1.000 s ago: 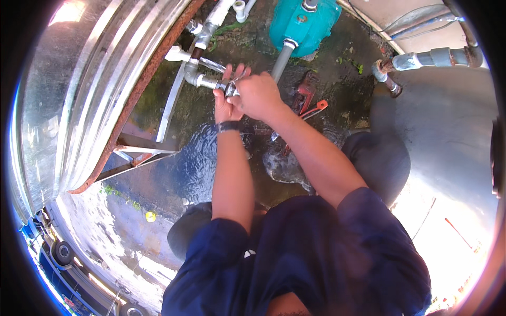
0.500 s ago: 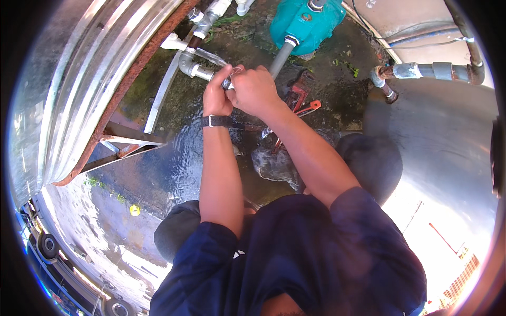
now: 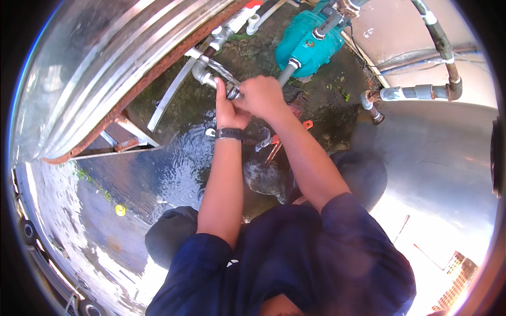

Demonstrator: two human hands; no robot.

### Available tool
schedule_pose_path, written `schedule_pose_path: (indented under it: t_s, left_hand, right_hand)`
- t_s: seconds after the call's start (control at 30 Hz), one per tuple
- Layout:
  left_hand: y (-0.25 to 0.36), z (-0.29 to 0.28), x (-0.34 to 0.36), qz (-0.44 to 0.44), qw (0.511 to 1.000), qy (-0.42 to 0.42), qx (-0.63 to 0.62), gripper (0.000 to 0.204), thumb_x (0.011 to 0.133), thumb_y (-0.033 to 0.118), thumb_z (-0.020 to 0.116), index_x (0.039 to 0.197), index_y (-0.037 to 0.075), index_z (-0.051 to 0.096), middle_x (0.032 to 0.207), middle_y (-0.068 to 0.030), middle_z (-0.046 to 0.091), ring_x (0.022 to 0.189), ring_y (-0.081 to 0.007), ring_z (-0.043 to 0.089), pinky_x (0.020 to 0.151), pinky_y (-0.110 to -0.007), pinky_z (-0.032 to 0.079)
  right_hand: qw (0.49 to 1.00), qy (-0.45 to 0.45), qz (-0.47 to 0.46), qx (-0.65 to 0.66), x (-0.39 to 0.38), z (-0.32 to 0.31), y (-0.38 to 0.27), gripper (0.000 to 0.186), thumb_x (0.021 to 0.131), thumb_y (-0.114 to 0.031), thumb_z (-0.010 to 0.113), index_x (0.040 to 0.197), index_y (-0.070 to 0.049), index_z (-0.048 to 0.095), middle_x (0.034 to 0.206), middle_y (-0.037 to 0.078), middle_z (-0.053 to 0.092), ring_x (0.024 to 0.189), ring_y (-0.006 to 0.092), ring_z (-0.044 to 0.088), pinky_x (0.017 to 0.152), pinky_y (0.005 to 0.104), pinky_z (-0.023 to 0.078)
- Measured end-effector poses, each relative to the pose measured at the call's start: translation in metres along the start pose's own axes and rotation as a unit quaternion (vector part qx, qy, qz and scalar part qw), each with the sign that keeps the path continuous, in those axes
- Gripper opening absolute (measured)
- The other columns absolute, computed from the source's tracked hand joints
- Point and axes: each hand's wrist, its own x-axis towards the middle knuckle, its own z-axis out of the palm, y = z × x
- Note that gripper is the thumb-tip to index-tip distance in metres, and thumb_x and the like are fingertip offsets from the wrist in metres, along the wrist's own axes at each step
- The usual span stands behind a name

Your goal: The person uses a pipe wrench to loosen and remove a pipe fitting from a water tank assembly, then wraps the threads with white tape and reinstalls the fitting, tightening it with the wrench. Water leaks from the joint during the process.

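Note:
My left hand (image 3: 232,113), with a dark strap on its wrist, is at the open end of a grey pipe fitting (image 3: 232,92). Its thumb points up along the fitting; its other fingers are mostly hidden around it. Against the same end, my right hand (image 3: 261,96) has its fingers curled in, and what they pinch is hidden. A clear, glassy streak (image 3: 224,71) runs from the white tee toward the fitting; whether it is water or plastic I cannot tell. Behind the fitting, a grey elbow (image 3: 200,72) joins the pipework. Below my hands lies a red-handled pipe wrench (image 3: 273,151).
A teal pump (image 3: 305,45) stands beyond my hands, its grey pipe (image 3: 288,72) pointing toward them. Corrugated metal (image 3: 116,68) with a rusty edge bounds the left. A metal pipe run (image 3: 406,93) crosses at right above a smooth metal surface (image 3: 432,152). The ground (image 3: 182,158) is wet.
The view has shifted, so the scene sits lower and more pump piping shows. My right hand has turned and come slightly away from my left thumb; both hands stay at the fitting.

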Motion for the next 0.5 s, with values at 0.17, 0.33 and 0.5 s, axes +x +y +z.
schedule_pose_path:
  t_s: [0.17,0.33,0.5]
  left_hand:
    - [-0.004,0.026,-0.007,0.086,0.974,0.174,0.113,0.065,0.097,0.07,0.047,0.103,0.006,0.056,0.077,-0.0067,0.06,0.065,-0.0215,0.058,0.058,-0.041,0.05]
    - [-0.014,0.03,-0.005,0.132,0.972,0.182,0.073,0.061,0.094,0.069,0.054,0.099,0.008,0.052,0.069,-0.0042,0.054,0.052,-0.0165,0.051,0.047,-0.035,0.044]
    - [-0.014,0.034,-0.005,0.154,0.968,0.186,0.067,0.061,0.096,0.069,0.051,0.1,0.008,0.051,0.068,-0.0042,0.053,0.05,-0.0156,0.049,0.045,-0.033,0.041]
  right_hand:
    - [0.992,-0.039,-0.067,0.1,0.04,-0.054,0.027,0.043,0.065,-0.048,0.084,0.082,-0.008,0.078,0.081,0.016,0.073,0.084,0.0351,0.072,0.079,0.0446,0.057]
    - [0.954,0.258,0.002,-0.15,0.144,-0.102,0.06,0.032,0.087,-0.038,0.067,0.099,-0.01,0.078,0.089,0.017,0.074,0.09,0.037,0.072,0.086,0.0453,0.057]
    - [0.948,0.225,-0.099,-0.201,0.198,-0.095,0.088,0.039,0.088,-0.04,0.062,0.113,-0.011,0.071,0.107,0.016,0.069,0.104,0.0353,0.066,0.093,0.0433,0.053]
